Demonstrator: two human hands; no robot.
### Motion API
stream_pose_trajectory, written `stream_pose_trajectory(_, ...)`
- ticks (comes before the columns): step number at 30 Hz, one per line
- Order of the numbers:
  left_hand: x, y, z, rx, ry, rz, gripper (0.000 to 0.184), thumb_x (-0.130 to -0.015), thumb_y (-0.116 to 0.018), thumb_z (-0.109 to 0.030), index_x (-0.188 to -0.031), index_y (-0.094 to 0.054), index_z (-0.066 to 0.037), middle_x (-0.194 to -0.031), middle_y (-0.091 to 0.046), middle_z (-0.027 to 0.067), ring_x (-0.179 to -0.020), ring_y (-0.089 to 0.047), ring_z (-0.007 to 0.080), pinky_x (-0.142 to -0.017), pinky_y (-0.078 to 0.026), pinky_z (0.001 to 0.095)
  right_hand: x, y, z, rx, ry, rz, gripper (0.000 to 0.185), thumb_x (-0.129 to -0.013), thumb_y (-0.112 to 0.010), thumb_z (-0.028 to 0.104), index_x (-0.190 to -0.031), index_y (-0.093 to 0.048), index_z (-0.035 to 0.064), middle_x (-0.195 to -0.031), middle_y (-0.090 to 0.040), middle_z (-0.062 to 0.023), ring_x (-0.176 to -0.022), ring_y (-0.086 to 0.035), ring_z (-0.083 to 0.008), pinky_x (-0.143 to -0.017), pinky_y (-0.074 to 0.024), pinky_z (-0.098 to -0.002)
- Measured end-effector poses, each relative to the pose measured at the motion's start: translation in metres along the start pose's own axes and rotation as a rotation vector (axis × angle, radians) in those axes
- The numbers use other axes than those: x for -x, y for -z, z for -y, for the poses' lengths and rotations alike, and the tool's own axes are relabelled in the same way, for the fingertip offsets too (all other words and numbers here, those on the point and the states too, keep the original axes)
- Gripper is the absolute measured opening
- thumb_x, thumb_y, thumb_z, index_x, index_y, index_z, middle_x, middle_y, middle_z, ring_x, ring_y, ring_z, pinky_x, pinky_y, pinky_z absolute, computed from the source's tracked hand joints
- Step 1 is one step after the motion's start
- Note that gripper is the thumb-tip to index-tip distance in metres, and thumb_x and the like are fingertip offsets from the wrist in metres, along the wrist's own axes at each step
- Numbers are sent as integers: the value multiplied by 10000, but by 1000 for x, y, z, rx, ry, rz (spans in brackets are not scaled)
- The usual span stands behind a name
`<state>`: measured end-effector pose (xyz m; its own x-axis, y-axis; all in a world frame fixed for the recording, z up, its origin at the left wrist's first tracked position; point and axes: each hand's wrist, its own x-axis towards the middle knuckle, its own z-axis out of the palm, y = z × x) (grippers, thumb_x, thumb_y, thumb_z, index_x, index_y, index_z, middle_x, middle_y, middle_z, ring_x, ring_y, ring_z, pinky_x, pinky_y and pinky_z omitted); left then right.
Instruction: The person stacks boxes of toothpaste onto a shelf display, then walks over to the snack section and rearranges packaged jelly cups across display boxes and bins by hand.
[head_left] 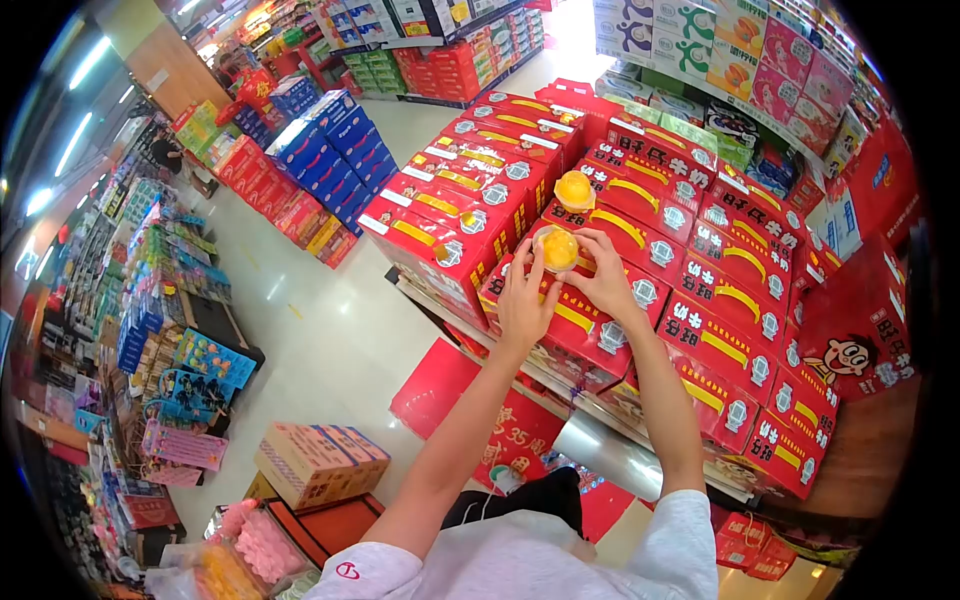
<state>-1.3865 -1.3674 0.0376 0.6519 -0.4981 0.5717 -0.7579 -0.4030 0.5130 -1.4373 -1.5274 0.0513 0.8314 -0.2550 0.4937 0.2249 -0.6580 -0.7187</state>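
Observation:
Both hands meet around a small round clear cup with yellow contents (558, 250), above the red milk boxes (640, 215). My left hand (528, 295) holds the cup's left side, its fingers closed against the rim. On the cup's right side, my right hand (602, 275) has its fingers pressed to the edge. A second cup with yellow contents (575, 191) rests on the boxes just beyond my hands. The red boxes have yellow handles and lie in rows.
Blue cartons (335, 150) and red cartons (262, 180) are stacked across the aisle. A cardboard box (320, 465) stands at the lower left, near bagged pink goods (265, 545). Shelves of packages (740, 60) rise behind the display. A person (182, 160) is far left.

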Motion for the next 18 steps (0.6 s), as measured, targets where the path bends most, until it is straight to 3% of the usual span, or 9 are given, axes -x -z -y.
stream_pose_trajectory(9,3,1,0,93,48,-98,645,-807,-678,-178,-1354,-367,-38,-1317,-423,178,-1179,-474,361,-903,-464,421,2,-1,3,52,96,-4,486,-667,-809,220,-1044,-598,-3,-1138,-546,-121,-1106,-490,-288,-951,-418,-384)
stream_pose_trajectory(18,1,3,-3,117,35,-138,632,-789,-685,-124,-1328,-369,-25,-1259,-436,174,-1160,-467,372,-919,-444,432,3,-6,3,30,132,1,453,-678,-796,192,-1043,-594,17,-1144,-576,-127,-1118,-511,-299,-965,-417,-395)
